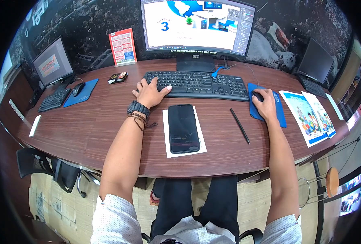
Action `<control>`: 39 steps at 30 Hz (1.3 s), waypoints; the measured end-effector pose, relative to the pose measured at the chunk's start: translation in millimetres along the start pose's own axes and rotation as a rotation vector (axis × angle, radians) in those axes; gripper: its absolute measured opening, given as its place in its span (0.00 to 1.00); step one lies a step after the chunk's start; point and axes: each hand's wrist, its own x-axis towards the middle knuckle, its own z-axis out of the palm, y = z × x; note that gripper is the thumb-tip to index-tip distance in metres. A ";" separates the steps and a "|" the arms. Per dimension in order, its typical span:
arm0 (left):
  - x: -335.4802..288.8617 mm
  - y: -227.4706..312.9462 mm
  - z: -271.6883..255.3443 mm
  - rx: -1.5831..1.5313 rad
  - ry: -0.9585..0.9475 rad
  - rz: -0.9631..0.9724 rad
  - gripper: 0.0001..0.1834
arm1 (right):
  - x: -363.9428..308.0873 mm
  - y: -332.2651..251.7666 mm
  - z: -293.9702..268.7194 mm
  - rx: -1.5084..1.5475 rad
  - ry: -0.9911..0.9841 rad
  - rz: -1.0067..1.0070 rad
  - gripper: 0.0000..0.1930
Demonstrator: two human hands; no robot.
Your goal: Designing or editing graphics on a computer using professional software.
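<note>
Presently keying and pointing, I judge: my left hand (149, 95) spread open on long black keyboard (196, 85), right hand (266, 107) gripping small black mouse (257, 96) at right; next probably needs both steady.

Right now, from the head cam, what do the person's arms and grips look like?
Left grip: ungloved, with a chunky black watch and a brown beaded bracelet at the wrist. Right grip: ungloved, nothing visible on the wrist. Short whitish sleeves with small dark dots; forearms uncovered.
</note>
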 end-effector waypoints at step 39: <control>-4.0 30.1 11.3 -0.105 0.050 0.451 0.35 | -0.9 -3.7 -0.4 0.006 0.004 0.091 0.19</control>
